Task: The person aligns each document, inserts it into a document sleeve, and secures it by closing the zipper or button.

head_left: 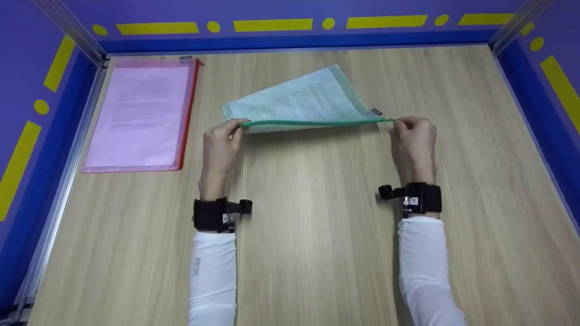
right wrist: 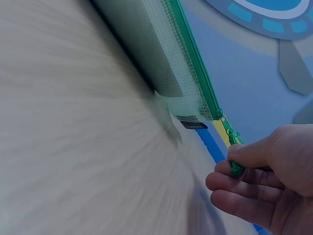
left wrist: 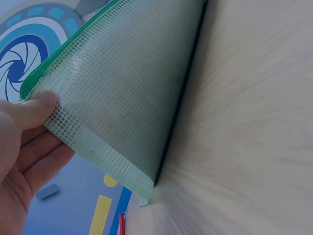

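Observation:
A green mesh zipper pouch with a printed sheet inside stands with its zipper edge raised off the table. My left hand pinches the left end of that edge between thumb and fingers; the left wrist view shows the thumb on the mesh near the corner. At the other end, my right hand pinches the green zipper pull, its cord stretched out from the pouch corner. The zipper looks closed along the stretch seen in the right wrist view.
A pink zipper pouch with a red zipper edge and printed paper inside lies flat at the left of the wooden table. Blue-purple panels with yellow marks border the table at the back and sides.

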### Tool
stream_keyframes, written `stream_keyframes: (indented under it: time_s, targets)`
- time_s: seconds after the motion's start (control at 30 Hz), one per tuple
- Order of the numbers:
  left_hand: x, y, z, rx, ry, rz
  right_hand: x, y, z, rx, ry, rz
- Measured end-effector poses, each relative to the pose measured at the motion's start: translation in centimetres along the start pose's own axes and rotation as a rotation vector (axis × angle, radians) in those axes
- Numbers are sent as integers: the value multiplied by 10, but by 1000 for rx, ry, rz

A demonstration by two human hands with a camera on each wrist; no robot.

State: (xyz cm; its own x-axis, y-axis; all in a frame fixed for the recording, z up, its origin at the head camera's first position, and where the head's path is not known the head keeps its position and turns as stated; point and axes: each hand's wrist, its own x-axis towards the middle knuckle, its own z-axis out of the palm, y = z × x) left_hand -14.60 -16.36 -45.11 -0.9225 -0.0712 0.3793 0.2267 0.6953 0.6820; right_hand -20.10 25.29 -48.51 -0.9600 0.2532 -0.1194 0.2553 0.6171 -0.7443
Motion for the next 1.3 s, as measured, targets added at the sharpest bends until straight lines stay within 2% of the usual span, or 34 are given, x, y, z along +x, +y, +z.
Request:
stream_keyframes:
  time_s: [0.3, 0.47, 0.57, 0.67, 0.77, 0.83, 1.03, 1.23, 1.3]
  targets:
    - [0, -1, 3, -1, 9, 32, 2, 3, 0, 6, 39, -38]
    - [0, 2, 4, 1, 7, 29, 3, 2, 0, 49, 70, 0]
    - [0, 4, 5, 10, 20, 38, 3, -1, 1, 136, 98, 22]
    - [0, 5, 5, 12, 45, 37, 3, -5, 3, 339, 90, 57]
    - [0, 6, 6, 17, 70, 28, 2, -12, 6, 550, 30, 85]
    - [0, 8, 6, 13, 85, 21, 0, -18, 10, 619, -19, 91]
    - [-1, 15, 8, 12, 100, 58, -10, -41, 32, 645, -169, 165]
    - [-2, 28, 13, -12, 36, 112, -19, -56, 51, 675, -307, 222]
    - [-3, 30, 14, -18, 13, 114, -21, -57, 54, 732, -356, 238]
